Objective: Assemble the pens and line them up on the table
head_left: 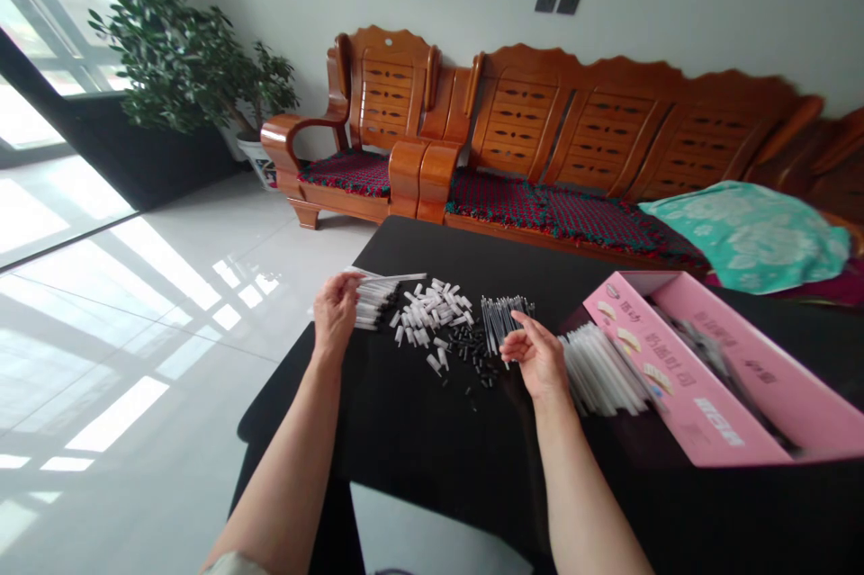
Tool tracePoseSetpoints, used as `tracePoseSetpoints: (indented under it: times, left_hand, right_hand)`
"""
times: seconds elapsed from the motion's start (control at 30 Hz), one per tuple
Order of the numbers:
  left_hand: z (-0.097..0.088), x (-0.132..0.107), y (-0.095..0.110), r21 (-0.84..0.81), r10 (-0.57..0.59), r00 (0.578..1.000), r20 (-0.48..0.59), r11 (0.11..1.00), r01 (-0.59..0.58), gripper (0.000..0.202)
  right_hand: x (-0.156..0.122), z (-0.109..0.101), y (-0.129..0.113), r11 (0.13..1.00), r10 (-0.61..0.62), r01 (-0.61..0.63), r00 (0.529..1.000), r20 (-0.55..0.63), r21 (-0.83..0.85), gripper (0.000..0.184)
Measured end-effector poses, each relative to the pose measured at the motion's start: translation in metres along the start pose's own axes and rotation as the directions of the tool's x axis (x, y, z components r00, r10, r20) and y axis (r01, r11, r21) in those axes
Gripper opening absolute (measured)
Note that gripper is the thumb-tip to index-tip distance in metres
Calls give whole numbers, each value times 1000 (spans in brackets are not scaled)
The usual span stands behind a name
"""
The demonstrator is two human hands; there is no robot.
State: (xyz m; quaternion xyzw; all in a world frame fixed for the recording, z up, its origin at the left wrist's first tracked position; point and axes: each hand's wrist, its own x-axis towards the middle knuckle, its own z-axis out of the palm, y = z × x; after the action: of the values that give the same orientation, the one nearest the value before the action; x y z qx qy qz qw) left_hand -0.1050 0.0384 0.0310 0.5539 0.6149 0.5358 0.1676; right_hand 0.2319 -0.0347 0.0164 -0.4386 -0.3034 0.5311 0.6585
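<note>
My left hand (pixel 336 312) is at the left edge of the black table, its fingertips closed on the end of a thin white tube (pixel 405 276). Beneath that tube lies a row of similar whitish tubes with dark ends (pixel 378 298). My right hand (pixel 538 357) is held palm inward with the fingers apart and nothing visible in it. Just beyond it is a bundle of thin pen refills (pixel 496 320). Between my hands are a heap of small white caps (pixel 432 312) and scattered small black plugs (pixel 478 352). Frosted tubes (pixel 603 374) lie stacked to the right of my right hand.
A pink open box (pixel 681 377) with grey contents stands on the right of the black table (pixel 432 431). Behind the table are a wooden sofa (pixel 533 116) with a turquoise cloth (pixel 756 238) and a potted plant (pixel 195 62). Tiled floor (pixel 135 359) lies to the left.
</note>
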Motion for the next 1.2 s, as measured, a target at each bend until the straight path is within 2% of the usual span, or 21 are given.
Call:
tracePoseSetpoints:
  times: [0.13, 0.23, 0.47, 0.57, 0.67, 0.73, 0.8, 0.93, 1.0, 1.07, 1.17, 1.2]
  left_hand:
    - [-37, 21, -32, 250, 9, 998, -56, 968, 5, 29]
    - [-49, 29, -48, 349, -4, 998, -56, 937, 24, 28]
    - [-41, 29, -58, 378, -30, 999, 15, 925, 22, 28]
    - [-41, 28, -56, 368, -6, 1000, -16, 930, 11, 27]
    - [-41, 28, -42, 348, 60, 994, -93, 937, -24, 26]
    - [-33, 25, -25, 315, 105, 986, -127, 947, -60, 25]
    - [-17, 19, -4, 247, 130, 984, -123, 964, -96, 24]
    - [34, -9, 29, 132, 186, 983, 10, 974, -185, 24]
    - [57, -27, 35, 119, 223, 972, 79, 966, -231, 22]
    - [72, -43, 34, 126, 253, 954, 163, 953, -274, 20]
    - [80, -56, 29, 129, 285, 928, 242, 938, -322, 20]
    - [80, -58, 27, 129, 292, 924, 247, 935, -330, 20]
  right_hand:
    - [0, 1, -1, 1000, -1, 1, 1000, 7, 9, 44]
    - [0, 1, -1, 1000, -3, 3, 1000, 11, 7, 45]
    - [0, 0, 0, 1000, -8, 8, 1000, 17, 6, 43]
    - [-1, 1, 0, 1000, -12, 12, 1000, 18, 8, 43]
    - [-1, 2, 0, 1000, -15, 15, 1000, 23, 8, 41]
    - [-2, 3, 1, 1000, -12, 12, 999, 40, -3, 40]
    - [-3, 4, 3, 1000, -6, 8, 998, 64, -26, 38]
    - [-4, 5, 6, 995, -11, 18, 997, 76, -95, 36]
    - [-3, 2, 4, 990, -53, 56, 998, 33, -132, 37]
    - [-1, -4, -4, 975, -140, 127, 988, -59, -180, 38]
    - [1, -18, -24, 927, -321, 253, 918, -235, -278, 37]
    - [1, -23, -31, 908, -360, 272, 896, -260, -320, 36]
